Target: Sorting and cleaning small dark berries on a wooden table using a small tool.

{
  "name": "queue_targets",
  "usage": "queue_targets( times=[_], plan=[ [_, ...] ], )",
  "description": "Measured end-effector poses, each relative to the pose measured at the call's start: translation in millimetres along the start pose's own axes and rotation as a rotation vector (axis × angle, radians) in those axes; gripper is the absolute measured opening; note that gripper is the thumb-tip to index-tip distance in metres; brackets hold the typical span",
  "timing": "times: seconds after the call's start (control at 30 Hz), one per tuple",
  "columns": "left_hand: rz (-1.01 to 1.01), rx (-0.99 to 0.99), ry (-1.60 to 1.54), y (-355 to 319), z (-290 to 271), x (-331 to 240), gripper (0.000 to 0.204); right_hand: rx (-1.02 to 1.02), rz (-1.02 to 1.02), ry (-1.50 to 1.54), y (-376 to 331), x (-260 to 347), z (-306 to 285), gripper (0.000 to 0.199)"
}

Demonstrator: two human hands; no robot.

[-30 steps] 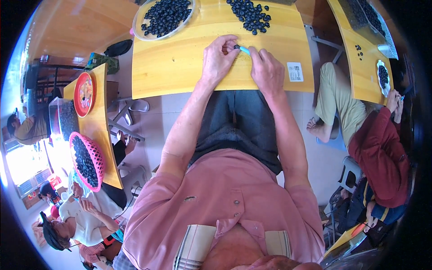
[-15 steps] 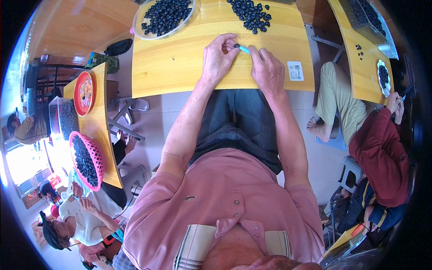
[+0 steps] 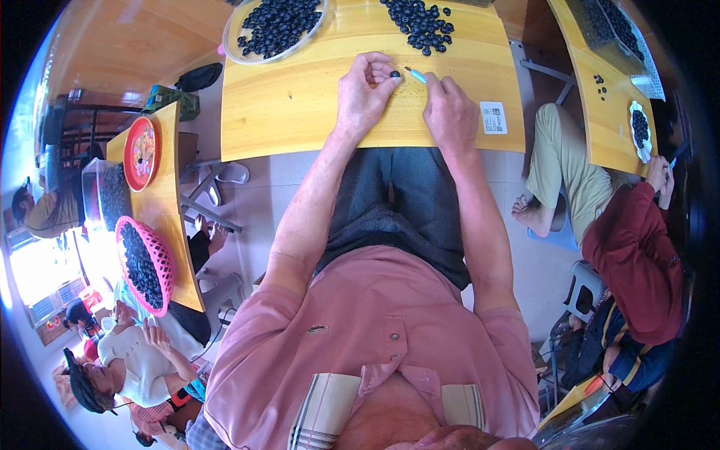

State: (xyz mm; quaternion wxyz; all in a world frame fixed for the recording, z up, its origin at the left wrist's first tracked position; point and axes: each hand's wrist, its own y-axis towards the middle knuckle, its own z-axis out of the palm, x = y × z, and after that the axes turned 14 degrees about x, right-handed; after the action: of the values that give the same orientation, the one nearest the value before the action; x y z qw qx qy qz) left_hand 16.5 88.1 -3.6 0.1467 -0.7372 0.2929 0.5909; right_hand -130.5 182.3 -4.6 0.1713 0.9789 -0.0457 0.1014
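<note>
Black round piece [image 3: 395,74] sits at the tip of the left grip [image 3: 364,95].

Dark round piece [image 3: 395,74], small, blackish, held at the fingertips of the left hand [image 3: 364,94], above the tabletop; slim tool [image 3: 418,76], pale blue handle, narrow tip, gripped in the right hand [image 3: 451,112]; tool slanted, tip toward the piece, near it but apart; tip's exact shape too small to tell.
</note>
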Motion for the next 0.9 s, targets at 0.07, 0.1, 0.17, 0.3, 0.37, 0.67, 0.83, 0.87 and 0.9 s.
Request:
queue_targets(
  times=[0.07, 0.1, 0.17, 0.3, 0.37, 0.67, 0.83, 0.87, 0.9],
  plan=[
    [0.04, -0.054, -0.095, 1.5, -0.4, 5.1, 0.04, 0.025, 0.07, -0.038, 1.6, 0.2, -0.2, 0.023],
    [0.042, -0.055, -0.094, 1.7, -0.9, 7.4, 0.04, 0.013, 0.05, -0.034, 2.4, 0.6, 0.1, 0.022],
    [0.037, -0.072, -0.103, 1.9, -0.6, 5.1, 0.04, 0.0, 0.028, -0.032, 3.2, 0.0, -0.9, 0.021],
    [-0.023, -0.096, -0.043, -1.0, -5.6, -0.3, 0.031, 0.0, 0.015, -0.031, 4.2, 1.5, -1.6, 0.022],
    [-0.021, -0.075, 0.063, -2.5, -9.2, 1.9, 0.02, -0.037, -0.015, -0.02, 5.1, 1.2, 0.4, 0.023],
    [0.167, -0.431, 0.181, 21.5, -90.6, -8.5, 0.02, 0.049, 0.033, -0.047, -0.7, 2.3, -1.8, 0.026],
    [0.381, -0.526, 0.783, 45.8, -148.8, -16.2, 0.019, 0.027, 0.03, -0.054, -0.4, 1.8, 2.2, 0.026],
    [0.389, -0.531, 0.785, 43.3, -146.3, -16.1, 0.019, 0.03, 0.038, -0.06, -0.3, 1.6, 2.6, 0.025],
    [0.326, -0.477, 0.684, 33.1, -138.6, -13.8, 0.018, 0.021, 0.035, -0.061, 0.2, 0.7, 2.4, 0.025]
  ],
)
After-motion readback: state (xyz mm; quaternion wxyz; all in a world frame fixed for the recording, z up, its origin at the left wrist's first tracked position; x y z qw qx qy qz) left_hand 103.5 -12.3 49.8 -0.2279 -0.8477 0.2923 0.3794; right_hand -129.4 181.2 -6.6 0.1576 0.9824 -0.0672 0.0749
